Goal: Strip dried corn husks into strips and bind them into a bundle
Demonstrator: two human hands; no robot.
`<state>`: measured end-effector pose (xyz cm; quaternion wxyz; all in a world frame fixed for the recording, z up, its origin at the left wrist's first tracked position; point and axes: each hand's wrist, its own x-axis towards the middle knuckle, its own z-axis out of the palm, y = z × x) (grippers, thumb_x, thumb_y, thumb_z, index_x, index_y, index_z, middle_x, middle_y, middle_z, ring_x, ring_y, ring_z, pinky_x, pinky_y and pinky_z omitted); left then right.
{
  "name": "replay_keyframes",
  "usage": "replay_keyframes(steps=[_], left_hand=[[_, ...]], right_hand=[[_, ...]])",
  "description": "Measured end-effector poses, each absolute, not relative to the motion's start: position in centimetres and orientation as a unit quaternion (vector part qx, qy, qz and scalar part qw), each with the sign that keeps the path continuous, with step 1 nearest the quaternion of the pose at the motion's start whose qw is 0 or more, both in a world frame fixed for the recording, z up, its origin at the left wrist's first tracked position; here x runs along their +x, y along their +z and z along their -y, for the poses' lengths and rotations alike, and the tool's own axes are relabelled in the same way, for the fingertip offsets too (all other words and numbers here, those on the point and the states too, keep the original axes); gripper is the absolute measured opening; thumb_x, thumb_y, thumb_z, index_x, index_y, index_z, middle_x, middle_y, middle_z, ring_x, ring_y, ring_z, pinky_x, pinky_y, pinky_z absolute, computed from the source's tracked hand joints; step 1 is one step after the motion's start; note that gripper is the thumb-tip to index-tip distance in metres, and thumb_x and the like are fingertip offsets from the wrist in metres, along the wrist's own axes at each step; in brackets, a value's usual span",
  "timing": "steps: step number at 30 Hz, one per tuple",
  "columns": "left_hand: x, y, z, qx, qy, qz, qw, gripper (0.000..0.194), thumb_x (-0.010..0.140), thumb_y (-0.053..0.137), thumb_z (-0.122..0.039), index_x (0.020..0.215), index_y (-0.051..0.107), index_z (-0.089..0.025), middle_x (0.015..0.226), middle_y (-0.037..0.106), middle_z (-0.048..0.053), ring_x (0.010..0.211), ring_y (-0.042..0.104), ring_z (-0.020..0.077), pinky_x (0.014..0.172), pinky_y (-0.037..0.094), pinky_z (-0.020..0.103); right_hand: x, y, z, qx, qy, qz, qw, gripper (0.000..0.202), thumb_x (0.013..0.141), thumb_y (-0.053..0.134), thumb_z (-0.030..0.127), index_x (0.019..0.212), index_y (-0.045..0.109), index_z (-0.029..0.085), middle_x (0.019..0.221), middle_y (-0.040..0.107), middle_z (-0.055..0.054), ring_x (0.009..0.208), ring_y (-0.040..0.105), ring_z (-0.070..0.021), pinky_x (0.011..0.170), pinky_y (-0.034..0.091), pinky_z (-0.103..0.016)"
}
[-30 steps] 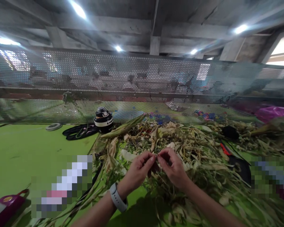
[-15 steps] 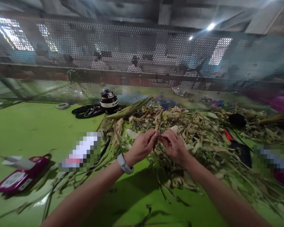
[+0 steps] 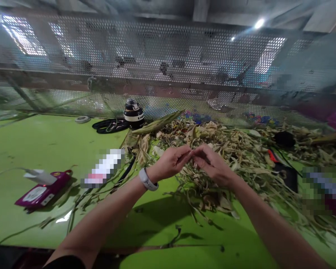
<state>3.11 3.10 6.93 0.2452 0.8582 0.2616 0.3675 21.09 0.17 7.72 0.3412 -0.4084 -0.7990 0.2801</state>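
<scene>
My left hand (image 3: 172,161), with a pale watch (image 3: 147,179) on its wrist, meets my right hand (image 3: 211,164) at the fingertips. Both hands have their fingers drawn together, and whatever lies between them is too small or hidden to make out. They hover over the near edge of a spread heap of dried, wilted leaves and stalks (image 3: 240,153). Loose stems (image 3: 197,211) trail from the heap toward me on the bright green tabletop (image 3: 145,224). A long green husk-like leaf (image 3: 158,122) lies on the back of the heap.
A black, white-banded bottle (image 3: 133,115) stands by the perforated metal screen (image 3: 170,78). At left lie a purple packet (image 3: 42,192) with a white charger plug (image 3: 40,176) and a blurred-out flat object (image 3: 103,168). A black pouch (image 3: 285,177) lies at right.
The view has shifted, showing more of the table's near edge. My hands remain together, with the fingers now more extended and the fingertips meeting; the thin bit earlier between them no longer shows.
</scene>
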Motion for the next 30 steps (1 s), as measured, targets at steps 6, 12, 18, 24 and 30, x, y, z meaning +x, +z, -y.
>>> replay_keyframes(steps=[6,12,18,24,30], left_hand=[[3.5,7.0,-3.2,0.850,0.379,-0.284,0.232,0.026,0.090,0.034,-0.030,0.069,0.045,-0.019,0.059,0.038,-0.004,0.053,0.035,0.0099,0.053,0.027,0.023],[3.1,7.0,-2.9,0.864,0.355,-0.277,0.226,0.027,0.090,0.033,-0.027,0.068,0.047,-0.019,0.062,0.042,-0.002,0.057,0.038,0.0109,0.055,0.028,0.024],[2.7,6.8,-2.5,0.855,0.349,-0.295,0.247,0.027,0.090,0.034,-0.029,0.066,0.043,-0.019,0.058,0.036,-0.004,0.053,0.034,0.0101,0.052,0.026,0.024],[2.3,7.0,-2.6,0.811,0.348,-0.306,0.357,0.031,0.091,0.033,-0.034,0.066,0.043,-0.019,0.054,0.041,-0.004,0.050,0.038,0.0091,0.050,0.030,0.022],[0.8,5.9,-3.7,0.731,0.392,-0.360,0.427,0.028,0.089,0.038,-0.040,0.073,0.047,-0.019,0.053,0.044,-0.005,0.047,0.038,0.0083,0.046,0.031,0.020]], right_hand=[[21.3,7.6,-0.7,-0.409,0.255,0.790,0.379,0.012,0.088,0.046,0.031,0.087,0.048,0.019,0.073,0.051,0.000,0.063,0.049,-0.0117,0.060,0.041,-0.024],[21.6,7.6,-0.9,-0.395,0.276,0.811,0.331,0.014,0.088,0.046,0.032,0.092,0.049,0.019,0.075,0.053,-0.001,0.065,0.051,-0.0124,0.060,0.042,-0.024],[21.2,7.8,-0.6,-0.362,0.205,0.836,0.358,0.011,0.087,0.047,0.026,0.085,0.055,0.019,0.074,0.051,-0.001,0.068,0.048,-0.0134,0.063,0.040,-0.025],[21.0,7.7,-0.7,-0.383,0.214,0.819,0.371,0.014,0.088,0.048,0.030,0.081,0.055,0.020,0.071,0.050,-0.001,0.065,0.047,-0.0130,0.061,0.040,-0.025],[22.4,7.8,-1.5,-0.421,0.291,0.746,0.426,0.013,0.085,0.052,0.034,0.083,0.052,0.022,0.069,0.051,0.002,0.054,0.051,-0.0104,0.052,0.044,-0.024]])
